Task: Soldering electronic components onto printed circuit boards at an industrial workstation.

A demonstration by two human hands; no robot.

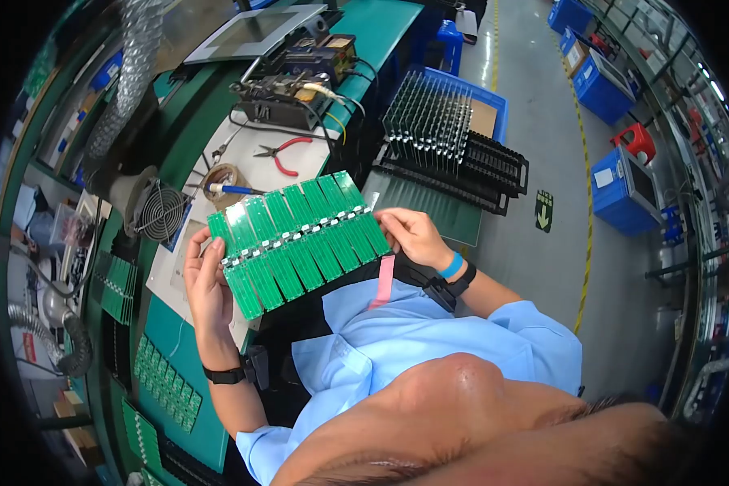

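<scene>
A green circuit board panel [300, 257], divided by slots into several narrow strips, is held up in front of me. Small white and dark parts run in a line along its middle. My left hand [207, 275] grips its left edge, thumb on the upper face. At the opposite edge, my right hand [415, 237] has its fingers closed on the panel's right side. The panel is tilted and sits above the bench edge. Just beyond it on a pale mat lie red-handled pliers [283, 156], a tape roll [225, 180] and a blue-handled tool [233, 189].
A black rack [494, 166] with upright boards [429, 117] stands to the right beside a blue bin [500, 121]. Left are a fan [164, 212], a silver duct [125, 89] and another green panel [168, 381]. Wired bench units [279, 105] stand at the back.
</scene>
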